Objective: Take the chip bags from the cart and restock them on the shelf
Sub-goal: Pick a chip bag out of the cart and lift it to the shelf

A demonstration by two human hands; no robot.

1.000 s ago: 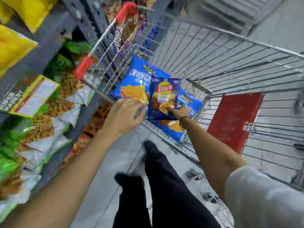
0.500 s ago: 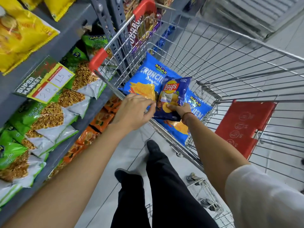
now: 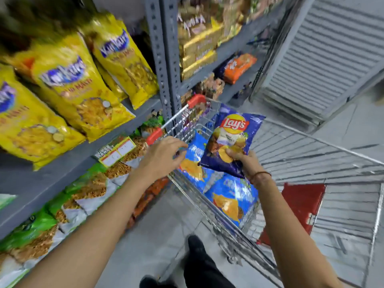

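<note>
Floor [image 3: 158, 235] lies bare and grey between the shelf [image 3: 62, 175] at 9 o'clock and the wire cart [image 3: 311, 154], whose red-capped rim [image 3: 195, 100] nearly meets the shelf's perforated upright [image 3: 164, 59] at 12 o'clock. A ribbed grey shutter [image 3: 332, 48] closes the aisle at 1 o'clock.

Right hand [image 3: 245, 163] reaches in from 5 o'clock with its fingers closed around the lower corner of a dark blue chip bag [image 3: 230, 142], raised above the cart's basket and tilted toward 1 o'clock. Left hand [image 3: 164, 154] stretches from 7 o'clock, palm down, fingers spread loosely and holding nothing, hovering over the cart's near rim just beside the bag. A thin thread band circles the right wrist.

"Lay's" reads clearly on the held bag. Two lighter blue bags [image 3: 228, 196] lie in the basket beneath it (lettering too blurred to read). Large yellow bags [image 3: 68, 84] fill the upper shelf, green-and-white bags [image 3: 41, 227] the lower, and a yellow price tag [image 3: 116, 151] hangs between them.
</note>
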